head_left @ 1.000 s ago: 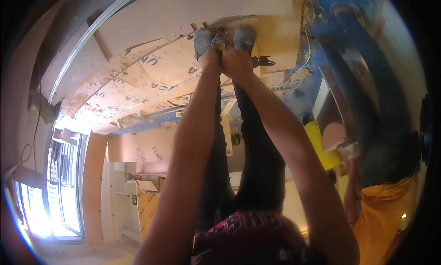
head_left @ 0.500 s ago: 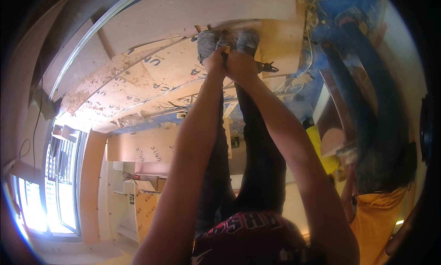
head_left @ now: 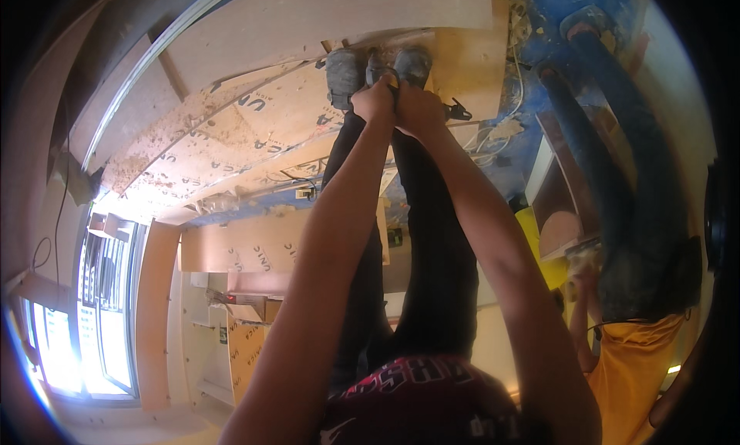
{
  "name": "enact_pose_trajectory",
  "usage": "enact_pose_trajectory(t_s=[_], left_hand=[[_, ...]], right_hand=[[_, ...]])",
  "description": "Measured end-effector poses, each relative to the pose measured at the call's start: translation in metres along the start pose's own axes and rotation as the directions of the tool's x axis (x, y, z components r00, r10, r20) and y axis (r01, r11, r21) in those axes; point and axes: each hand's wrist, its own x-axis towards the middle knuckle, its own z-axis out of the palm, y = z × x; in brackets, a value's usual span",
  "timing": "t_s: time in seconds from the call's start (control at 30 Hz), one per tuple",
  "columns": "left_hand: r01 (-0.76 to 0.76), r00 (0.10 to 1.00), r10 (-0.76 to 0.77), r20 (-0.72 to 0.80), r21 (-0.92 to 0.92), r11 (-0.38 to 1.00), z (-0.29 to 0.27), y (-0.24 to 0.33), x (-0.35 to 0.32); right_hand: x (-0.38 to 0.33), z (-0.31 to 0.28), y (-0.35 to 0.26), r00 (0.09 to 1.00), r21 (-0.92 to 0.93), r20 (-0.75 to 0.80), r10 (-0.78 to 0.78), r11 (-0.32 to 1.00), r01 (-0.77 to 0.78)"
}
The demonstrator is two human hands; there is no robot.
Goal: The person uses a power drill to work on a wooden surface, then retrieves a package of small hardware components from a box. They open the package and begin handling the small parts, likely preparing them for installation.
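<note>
I am bent far over, so my legs in dark trousers [head_left: 432, 252] run up the picture to my grey shoes [head_left: 343, 75] on a plywood board [head_left: 324, 21]. Both arms reach down to the shoes. My left hand [head_left: 374, 99] is closed in a fist right at the toes, pressed against my right hand [head_left: 420, 109]. My right hand is also closed, and a small black tool [head_left: 459, 110] sticks out from its far side, seemingly in its grip. What the left fist encloses is hidden.
Printed plywood sheets [head_left: 231, 144] cover the floor beside a blue floor covering [head_left: 555, 28] with loose cables [head_left: 501, 129]. Another person in blue jeans [head_left: 617, 183] and a yellow shirt [head_left: 628, 368] stands at the right. A bright window [head_left: 100, 314] is at the lower left.
My hands stay together at the shoes. The view has shifted slightly, so shoes and hands sit a little lower in the picture.
</note>
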Motion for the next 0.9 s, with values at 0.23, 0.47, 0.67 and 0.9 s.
enact_pose_trajectory(t_s=[0.23,0.47,0.67,0.9], left_hand=[[-0.081,0.996,0.084,-0.037,0.080,0.994,0.002,-0.008,0.006],[-0.097,0.995,0.098,-0.004,0.091,0.991,-0.001,-0.004,-0.007],[-0.109,0.994,0.110,-0.011,0.099,0.989,0.002,-0.006,-0.008],[-0.173,0.984,0.177,-0.017,0.134,0.976,0.006,-0.010,-0.018]], right_hand=[[-0.003,0.011,0.001,0.998,0.040,0.028,0.052,0.998,-0.054],[-0.005,0.014,0.005,0.999,0.027,0.017,0.037,0.999,-0.037],[-0.001,0.017,0.009,0.997,0.000,0.053,0.064,0.998,-0.065],[-0.003,0.026,0.021,0.996,0.031,0.059,0.066,0.997,-0.068]])
